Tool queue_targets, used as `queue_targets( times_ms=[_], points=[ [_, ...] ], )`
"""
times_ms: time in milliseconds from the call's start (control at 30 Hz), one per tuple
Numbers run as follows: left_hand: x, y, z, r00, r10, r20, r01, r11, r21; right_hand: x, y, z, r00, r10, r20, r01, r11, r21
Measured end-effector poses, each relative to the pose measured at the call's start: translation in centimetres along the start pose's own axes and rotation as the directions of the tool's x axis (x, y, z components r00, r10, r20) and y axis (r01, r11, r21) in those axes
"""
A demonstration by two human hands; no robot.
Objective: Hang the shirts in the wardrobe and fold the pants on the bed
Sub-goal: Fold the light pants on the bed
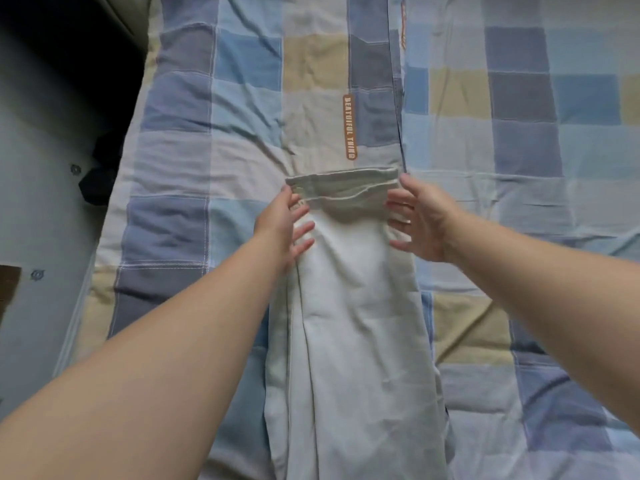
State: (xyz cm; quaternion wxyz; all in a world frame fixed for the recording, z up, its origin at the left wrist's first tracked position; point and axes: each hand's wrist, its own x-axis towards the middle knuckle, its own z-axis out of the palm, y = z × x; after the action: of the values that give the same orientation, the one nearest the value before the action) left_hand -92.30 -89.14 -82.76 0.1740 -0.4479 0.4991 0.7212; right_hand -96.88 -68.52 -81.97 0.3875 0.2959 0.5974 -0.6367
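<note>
**sock_drawer:** White cotton-looking pants (349, 323) are laid lengthwise down the middle of the bed (519, 237). They start at the near edge of view and run away from the person. They look doubled over lengthwise, with one layer peeking out on the left. A bare forearm reaches out along each side.

**foldit99:** ok and the hands? gripping anything?

**sock_drawer:** nope, no pinch. Left hand (282, 230) lies on the left edge of the pants, fingers straight and fanned apart, thumb up toward the far corner. Right hand (424, 225) is at the right edge, fingers spread too, tips at the cloth. Can't really tell if they press it or just brush it.

**foldit99:** what's the far end, waistband?

**sock_drawer:** a thicker greyish band (343, 183) lying crosswise between the two thumbs. Waistband or cuffs, can't tell. Just past it an orange label (348, 126) sits on the checked blue/grey/beige cover, lettering running lengthwise. Off the bed's left side is pale floor (41, 202) with a dark bundle (98, 178) close to the mattress edge, too dim to identify.
</note>
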Motion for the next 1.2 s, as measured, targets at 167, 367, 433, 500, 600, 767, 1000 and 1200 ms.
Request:
queue_targets(
  times_ms=[167, 367, 433, 500, 600, 767, 1000, 1200],
  points=[
    [-1.5, -3.7, 0.5, 0.997, -0.02, 0.074, 0.01, 0.992, 0.127, -0.5, 4.2, -0.8, 0.998, 0.033, 0.044, -0.035, 0.997, 0.065],
    [-6.1, -12.4, -1.6, 0.976, 0.219, -0.016, -0.187, 0.868, 0.459, -5.4, 11.8, -2.2, 0.999, 0.023, -0.029, -0.024, 1.0, -0.021],
    [-8.7, -16.1, -3.3, 0.966, 0.257, -0.01, -0.206, 0.796, 0.57, -7.1, 16.0, -3.2, 0.988, -0.046, -0.146, 0.032, 0.994, -0.102],
    [-11.2, -20.0, -5.3, 0.954, 0.3, -0.027, -0.194, 0.681, 0.706, -9.2, 20.6, -4.3, 0.972, -0.115, -0.206, 0.052, 0.957, -0.285],
    [-14.3, -24.9, -7.8, 0.94, 0.336, -0.065, -0.113, 0.484, 0.868, -11.7, 25.9, -5.4, 0.971, -0.05, -0.234, -0.021, 0.956, -0.294],
    [-17.2, -29.6, -10.2, 0.913, 0.337, -0.23, 0.02, 0.526, 0.85, -13.6, 30.0, -6.0, 0.975, 0.094, -0.203, -0.133, 0.973, -0.191],
    [-15.4, -29.1, -11.2, 0.939, -0.025, -0.344, 0.182, 0.884, 0.43, -13.5, 29.8, -7.5, 0.941, 0.29, -0.175, -0.328, 0.912, -0.248],
    [-15.5, -26.8, -11.6, 0.923, -0.32, -0.215, 0.375, 0.875, 0.307, -14.9, 28.5, -8.1, 0.919, 0.384, -0.091, -0.394, 0.883, -0.256]
  ],
)
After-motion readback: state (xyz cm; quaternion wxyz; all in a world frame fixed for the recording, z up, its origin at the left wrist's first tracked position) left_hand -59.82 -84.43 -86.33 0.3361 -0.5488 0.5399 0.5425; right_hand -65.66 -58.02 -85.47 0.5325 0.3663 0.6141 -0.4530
